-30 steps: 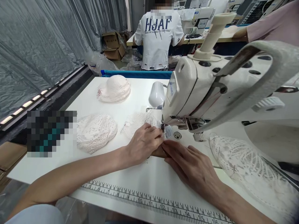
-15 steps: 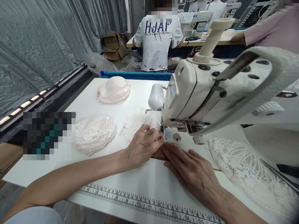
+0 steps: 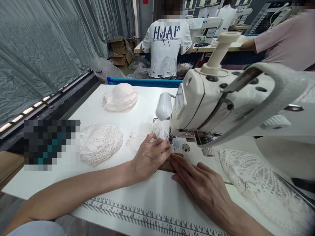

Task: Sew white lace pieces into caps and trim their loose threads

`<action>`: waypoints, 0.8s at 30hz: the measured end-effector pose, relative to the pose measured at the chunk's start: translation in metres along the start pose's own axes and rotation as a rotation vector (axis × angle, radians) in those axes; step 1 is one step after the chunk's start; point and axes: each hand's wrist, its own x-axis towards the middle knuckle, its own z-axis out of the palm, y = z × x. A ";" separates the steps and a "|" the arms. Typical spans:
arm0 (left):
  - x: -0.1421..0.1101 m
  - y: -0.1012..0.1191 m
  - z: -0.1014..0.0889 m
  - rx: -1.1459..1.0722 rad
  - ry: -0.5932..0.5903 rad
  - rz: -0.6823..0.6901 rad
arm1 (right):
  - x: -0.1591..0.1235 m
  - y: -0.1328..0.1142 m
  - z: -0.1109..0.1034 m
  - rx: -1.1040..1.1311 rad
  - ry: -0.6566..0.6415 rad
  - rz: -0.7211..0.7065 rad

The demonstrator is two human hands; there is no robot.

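As the sewing machine (image 3: 194,106) looms over the white tabletop (image 3: 152,195), the left hand (image 3: 151,157) is right in at its needle end, fingers curled together on a white lace piece (image 3: 142,133), though whether they pinch it or press it I cannot tell! That lace spreads out to the machine's left, and just on the machine's near side there's a flat brown piece (image 3: 167,166), the right hand (image 3: 208,183) low against it, fingers stretched and close together, any grip impossible to make out. Look left of the machine: a lace cup (image 3: 100,143), and to its far left a pale pink cup (image 3: 120,97)! More lace (image 3: 251,173) sprawls at the machine's near right, ruler markings (image 3: 145,217) run in front of the machine, and beyond it a co-worker (image 3: 169,49) in a white shirt shows a turned back
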 end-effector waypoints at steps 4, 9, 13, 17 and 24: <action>0.001 0.000 -0.002 0.017 -0.012 -0.004 | 0.000 0.001 0.001 -0.001 0.006 -0.002; 0.002 0.000 -0.002 0.013 0.006 0.001 | -0.001 0.001 0.000 0.016 -0.006 0.009; 0.001 0.002 -0.002 0.012 -0.004 0.015 | -0.002 0.002 0.000 0.042 -0.003 0.012; -0.003 0.008 -0.007 -0.006 -0.032 0.055 | -0.002 0.002 0.002 0.061 0.003 0.024; -0.011 0.015 -0.019 -0.028 -0.075 0.054 | -0.002 0.005 0.001 0.058 -0.018 0.016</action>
